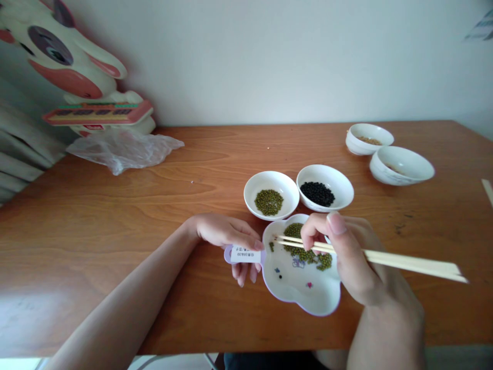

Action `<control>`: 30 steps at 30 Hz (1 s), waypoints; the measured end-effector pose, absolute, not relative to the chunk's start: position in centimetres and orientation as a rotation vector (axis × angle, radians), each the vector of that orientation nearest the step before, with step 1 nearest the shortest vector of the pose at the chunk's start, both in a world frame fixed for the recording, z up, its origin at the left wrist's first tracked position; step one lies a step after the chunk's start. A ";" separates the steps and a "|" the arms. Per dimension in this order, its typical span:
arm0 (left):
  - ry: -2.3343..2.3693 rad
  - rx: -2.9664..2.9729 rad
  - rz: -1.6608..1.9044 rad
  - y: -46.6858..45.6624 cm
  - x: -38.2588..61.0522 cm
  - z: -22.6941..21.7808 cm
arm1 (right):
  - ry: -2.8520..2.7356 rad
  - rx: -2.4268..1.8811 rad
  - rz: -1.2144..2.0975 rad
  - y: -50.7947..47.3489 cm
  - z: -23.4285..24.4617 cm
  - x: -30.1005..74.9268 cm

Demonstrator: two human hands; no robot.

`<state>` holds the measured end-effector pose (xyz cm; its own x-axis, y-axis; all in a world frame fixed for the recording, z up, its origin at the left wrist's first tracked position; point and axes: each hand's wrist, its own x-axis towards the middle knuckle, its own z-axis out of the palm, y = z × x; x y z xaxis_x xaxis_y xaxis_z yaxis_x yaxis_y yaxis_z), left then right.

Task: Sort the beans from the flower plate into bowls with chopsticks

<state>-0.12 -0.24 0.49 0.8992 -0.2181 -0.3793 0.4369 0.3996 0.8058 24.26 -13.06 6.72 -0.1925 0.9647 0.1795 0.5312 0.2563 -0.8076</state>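
My left hand [231,241] grips the short lilac handle of a flower-shaped white dish [296,293], thumb over a paper label [245,255]. In the dish lie green mung beans [306,253], mostly along the far side, and one dark bean [280,277] near the printed pictures. Held in my right hand [346,252] is a pair of wooden chopsticks [408,262]; their tips reach over the dish's left part, close to a few beans. Whether a bean sits between the tips, I cannot tell. Behind the dish stand a white bowl [252,198] of mung beans and another bowl [344,187] of black beans.
Two more white bowls [352,141] [402,174] stand at the back right, with pale or brownish contents. At the back left, a crumpled clear plastic bag [131,151] lies before a cow-shaped toy keyboard [100,115]. A pale stick [487,191] lies by the right edge.
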 end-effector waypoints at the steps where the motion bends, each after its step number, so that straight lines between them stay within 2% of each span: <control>1: 0.221 1.088 -0.415 -0.2 -0.1 0.5 | -1.830 -1.368 0.794 -13.1 6.7 24.3; 30: 0.201 1.106 -0.428 -0.2 0.0 0.8 | -1.747 -1.339 0.769 -13.4 7.1 24.7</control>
<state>0.02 -0.19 0.78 0.9009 -0.2339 -0.3656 0.4306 0.3771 0.8200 24.73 -13.36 7.05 -0.1318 0.9659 0.2227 0.4882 0.2588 -0.8335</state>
